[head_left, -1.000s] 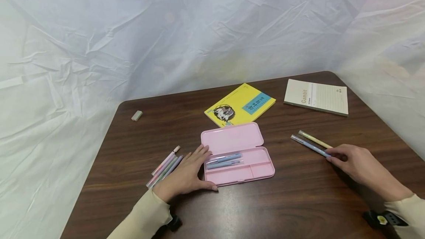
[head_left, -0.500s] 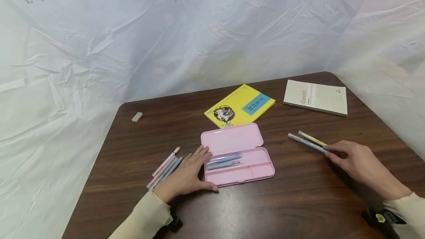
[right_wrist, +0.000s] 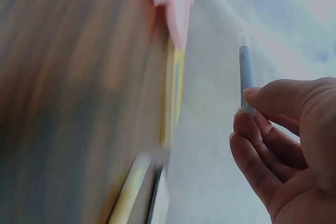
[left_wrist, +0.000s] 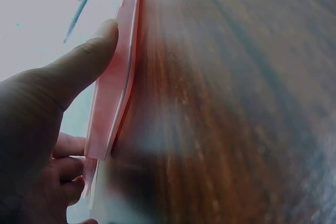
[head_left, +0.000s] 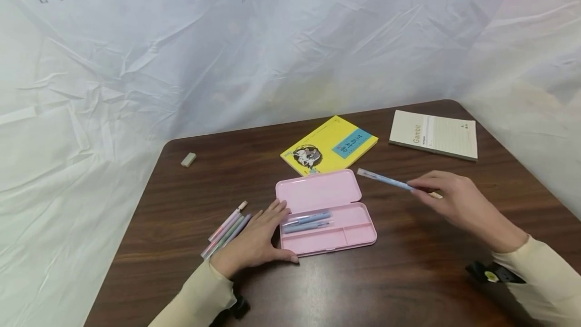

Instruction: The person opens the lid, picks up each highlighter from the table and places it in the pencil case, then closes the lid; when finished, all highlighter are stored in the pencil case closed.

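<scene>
An open pink pencil case (head_left: 317, 191) lies mid-table, two blue pens (head_left: 308, 226) in its long rear compartment. My left hand (head_left: 251, 241) rests against its left end, fingers extended along the side and thumb along the front edge. The left wrist view shows that thumb (left_wrist: 86, 64) against the case's pink wall. To the right of the case, my right hand (head_left: 460, 201) pinches a light-blue pen (head_left: 390, 181) near one end, its clear cap end pointing left. In the right wrist view the pen (right_wrist: 246, 69) stands out beyond thumb and fingertips. A yellow pen (right_wrist: 128, 192) lies on the table.
Several capped pens (head_left: 229, 231) lie left of my left hand. A small eraser (head_left: 188, 159) sits at the far left. Behind the case is a yellow booklet (head_left: 327, 140), and a cream notebook (head_left: 433, 134) lies at the back right. White fabric hangs behind the table.
My right hand has lifted the light-blue pen from beside the yellow one and carried it left toward the pencil case. My left hand has stayed at the case.
</scene>
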Action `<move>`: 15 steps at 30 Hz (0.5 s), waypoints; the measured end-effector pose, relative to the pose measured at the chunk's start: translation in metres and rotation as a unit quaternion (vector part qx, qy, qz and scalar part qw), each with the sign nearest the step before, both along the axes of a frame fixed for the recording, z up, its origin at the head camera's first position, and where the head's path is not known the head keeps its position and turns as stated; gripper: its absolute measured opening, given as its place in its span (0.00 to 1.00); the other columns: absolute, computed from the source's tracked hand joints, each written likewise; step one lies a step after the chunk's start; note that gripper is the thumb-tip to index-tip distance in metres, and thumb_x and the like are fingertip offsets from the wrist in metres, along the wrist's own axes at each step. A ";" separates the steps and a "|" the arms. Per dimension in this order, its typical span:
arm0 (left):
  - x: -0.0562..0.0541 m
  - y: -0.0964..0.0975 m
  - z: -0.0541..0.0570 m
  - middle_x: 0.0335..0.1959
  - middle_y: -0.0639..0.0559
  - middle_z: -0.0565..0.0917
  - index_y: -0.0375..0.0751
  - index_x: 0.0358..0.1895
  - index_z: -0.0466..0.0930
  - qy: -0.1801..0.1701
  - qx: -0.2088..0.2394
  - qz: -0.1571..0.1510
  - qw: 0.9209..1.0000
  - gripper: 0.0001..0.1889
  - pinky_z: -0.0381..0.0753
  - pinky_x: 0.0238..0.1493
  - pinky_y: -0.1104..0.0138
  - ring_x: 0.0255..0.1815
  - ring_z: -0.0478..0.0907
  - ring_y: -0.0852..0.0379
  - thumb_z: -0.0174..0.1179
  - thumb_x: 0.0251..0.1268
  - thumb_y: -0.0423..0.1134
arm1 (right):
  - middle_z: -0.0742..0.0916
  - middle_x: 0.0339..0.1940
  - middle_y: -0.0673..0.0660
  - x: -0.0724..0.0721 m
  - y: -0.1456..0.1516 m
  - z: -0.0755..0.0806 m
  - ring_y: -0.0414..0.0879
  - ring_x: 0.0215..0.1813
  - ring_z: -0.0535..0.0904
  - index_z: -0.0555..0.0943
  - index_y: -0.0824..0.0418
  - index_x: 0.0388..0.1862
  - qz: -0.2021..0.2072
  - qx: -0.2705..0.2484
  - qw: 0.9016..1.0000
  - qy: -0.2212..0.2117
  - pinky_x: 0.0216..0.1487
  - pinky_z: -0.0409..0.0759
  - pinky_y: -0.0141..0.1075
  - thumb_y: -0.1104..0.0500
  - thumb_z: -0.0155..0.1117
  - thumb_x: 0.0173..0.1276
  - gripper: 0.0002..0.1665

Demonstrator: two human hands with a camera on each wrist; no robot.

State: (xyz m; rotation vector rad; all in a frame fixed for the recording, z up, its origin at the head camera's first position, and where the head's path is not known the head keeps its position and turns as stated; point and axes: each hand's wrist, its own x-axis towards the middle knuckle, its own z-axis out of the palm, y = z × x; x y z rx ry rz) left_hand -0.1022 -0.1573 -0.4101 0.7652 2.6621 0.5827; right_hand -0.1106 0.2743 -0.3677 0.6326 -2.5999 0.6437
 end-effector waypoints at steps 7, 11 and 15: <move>0.001 0.002 0.002 0.82 0.54 0.48 0.47 0.79 0.55 -0.002 -0.001 0.002 1.000 0.59 0.46 0.77 0.44 0.82 0.38 0.56 0.66 0.46 0.75 | 0.87 0.36 0.46 -0.007 -0.043 0.007 0.35 0.32 0.76 0.90 0.57 0.40 0.070 -0.014 0.997 -0.028 0.28 0.75 0.28 0.67 0.77 0.55 0.13; 0.001 0.002 0.003 0.82 0.53 0.49 0.46 0.79 0.55 -0.001 -0.001 0.001 1.000 0.60 0.47 0.77 0.44 0.82 0.39 0.55 0.66 0.46 0.75 | 0.86 0.38 0.44 -0.008 -0.063 0.005 0.36 0.32 0.76 0.90 0.55 0.43 0.096 -0.020 0.991 -0.092 0.29 0.77 0.29 0.65 0.76 0.59 0.13; 0.000 0.002 0.003 0.82 0.53 0.49 0.46 0.79 0.55 0.001 -0.001 0.001 1.000 0.60 0.47 0.77 0.44 0.82 0.39 0.55 0.65 0.45 0.76 | 0.86 0.41 0.45 -0.008 -0.078 0.002 0.37 0.36 0.77 0.89 0.53 0.48 0.115 -0.014 0.981 -0.153 0.33 0.79 0.29 0.63 0.75 0.61 0.15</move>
